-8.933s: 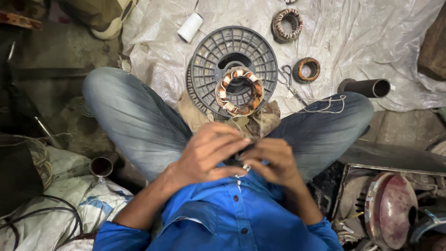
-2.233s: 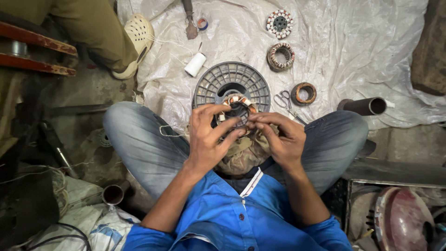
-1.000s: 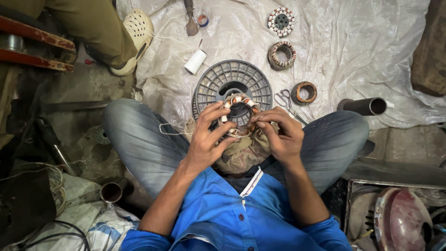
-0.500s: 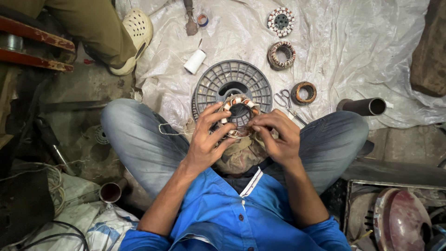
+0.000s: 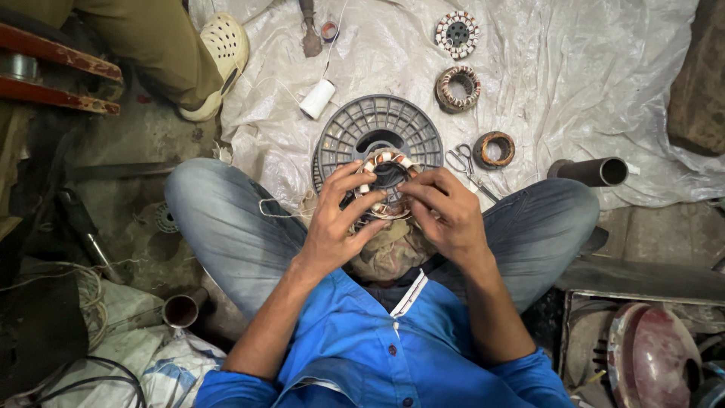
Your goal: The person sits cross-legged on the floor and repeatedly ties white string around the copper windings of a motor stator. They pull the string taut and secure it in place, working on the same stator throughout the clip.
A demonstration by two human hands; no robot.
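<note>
Gripping a wound stator [image 5: 387, 168], left hand [image 5: 336, 219], right hand [image 5: 447, 213], both closed on it

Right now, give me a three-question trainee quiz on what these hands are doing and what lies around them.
1. True or false: both the left hand and the right hand are on the wound stator ring.
2. What lies directly beyond the ring on the plastic sheet? A) grey ribbed plastic disc B) a hammer C) a glass jar
3. Fill in: the scissors lie between the grey disc and a small copper ____.

Key: 1 true; 2 A; 3 coil.
</note>
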